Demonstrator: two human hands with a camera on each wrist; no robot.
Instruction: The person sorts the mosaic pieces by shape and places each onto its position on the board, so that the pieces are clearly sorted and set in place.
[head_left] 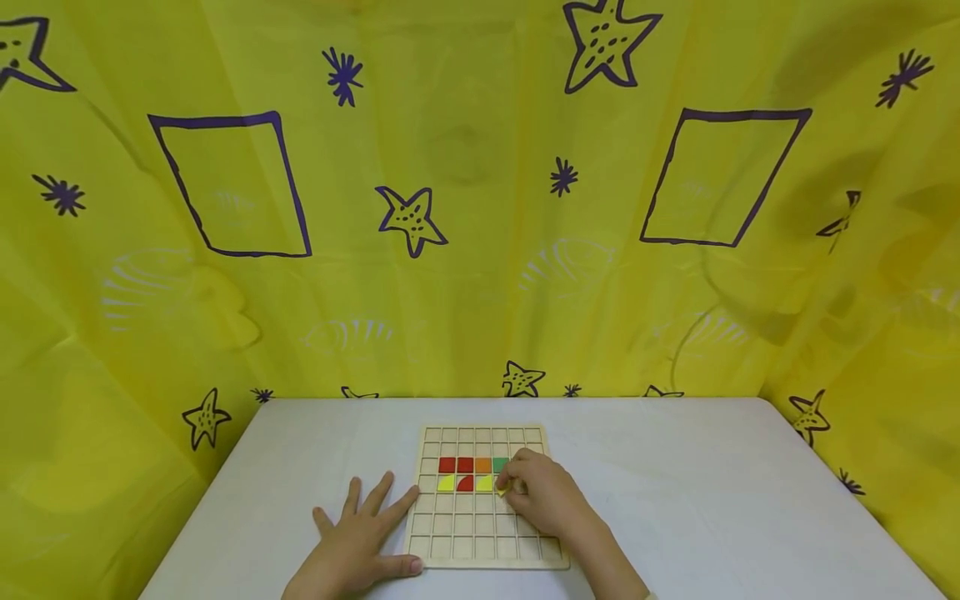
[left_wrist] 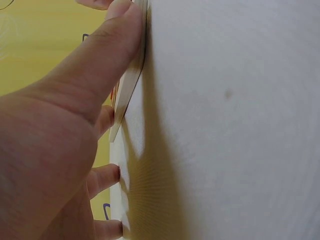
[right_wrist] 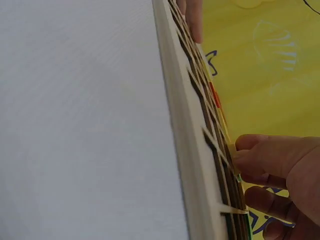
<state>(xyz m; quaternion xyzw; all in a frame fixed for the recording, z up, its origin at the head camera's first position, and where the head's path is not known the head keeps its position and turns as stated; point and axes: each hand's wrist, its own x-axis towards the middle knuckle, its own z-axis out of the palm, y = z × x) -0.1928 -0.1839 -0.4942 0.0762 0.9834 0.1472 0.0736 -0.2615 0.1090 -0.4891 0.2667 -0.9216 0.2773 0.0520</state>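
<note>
A wooden grid board (head_left: 480, 535) lies on the white table (head_left: 712, 483). Its upper rows hold two red tiles (head_left: 456, 465), an orange tile (head_left: 483, 465) and a green tile (head_left: 499, 463). Below them sit a yellow tile (head_left: 446, 482), a red quarter-round piece (head_left: 465, 482) and another yellow tile (head_left: 483, 482). My right hand (head_left: 505, 488) pinches a small yellow piece (head_left: 500, 491) over the cell right of those. My left hand (head_left: 360, 527) lies flat with spread fingers beside the board. Its thumb (left_wrist: 100, 55) presses the board's edge (left_wrist: 131, 80). In the right wrist view the fingers (right_wrist: 260, 152) meet over the grid (right_wrist: 185, 125).
A yellow curtain (head_left: 480, 208) with purple stars and squares hangs close behind the table and wraps both sides. The table's far edge (head_left: 517, 399) meets the curtain. Bare white tabletop lies left and right of the board.
</note>
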